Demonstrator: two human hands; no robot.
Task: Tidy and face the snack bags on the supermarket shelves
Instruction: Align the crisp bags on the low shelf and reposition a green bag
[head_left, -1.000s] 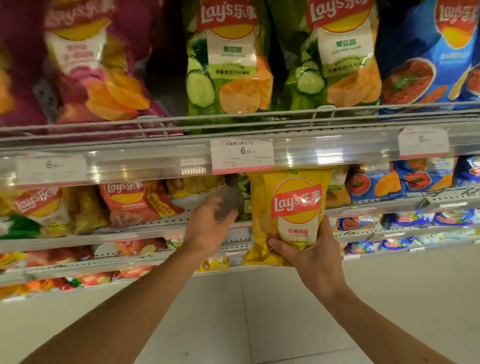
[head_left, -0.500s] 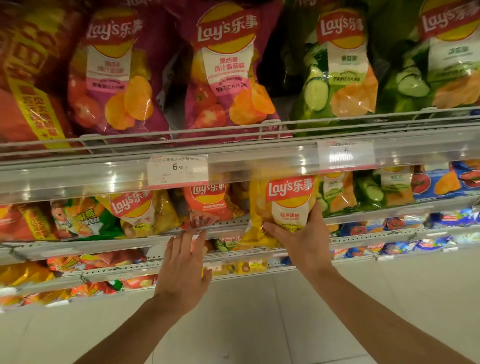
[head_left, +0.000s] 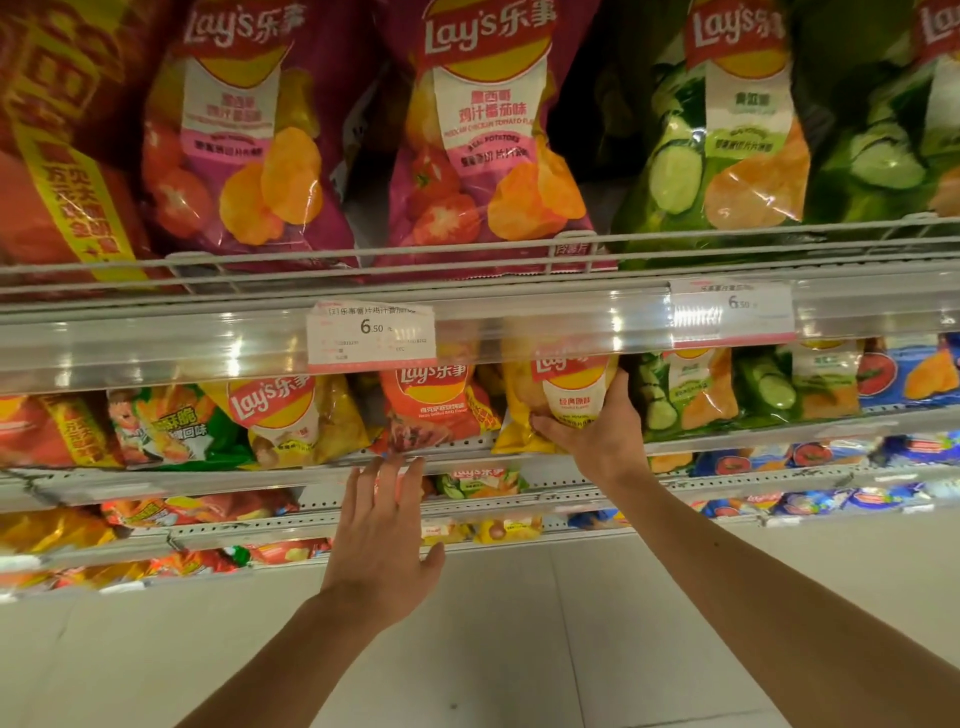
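My right hand (head_left: 592, 431) grips the lower part of a yellow Lay's bag (head_left: 566, 400), which stands upright on the second shelf (head_left: 779, 428) with its top hidden behind the price rail. Just left of it stands an orange-red Lay's bag (head_left: 431, 410), and further left another yellow Lay's bag (head_left: 285, 421). My left hand (head_left: 384, 530) hovers with straight, spread fingers just below the shelf edge under the orange-red bag, holding nothing.
The top shelf carries purple tomato Lay's bags (head_left: 488, 140) and green cucumber bags (head_left: 727, 140) behind a wire rail (head_left: 363, 254). A clear price rail (head_left: 156, 343) holds a 6.50 tag (head_left: 371, 335). Lower shelves carry more bags. Pale floor tiles (head_left: 519, 649) lie below.
My right hand has pushed the yellow bag up and back onto the second shelf. My left hand drew back from the shelf and opened flat. The view shifted left.
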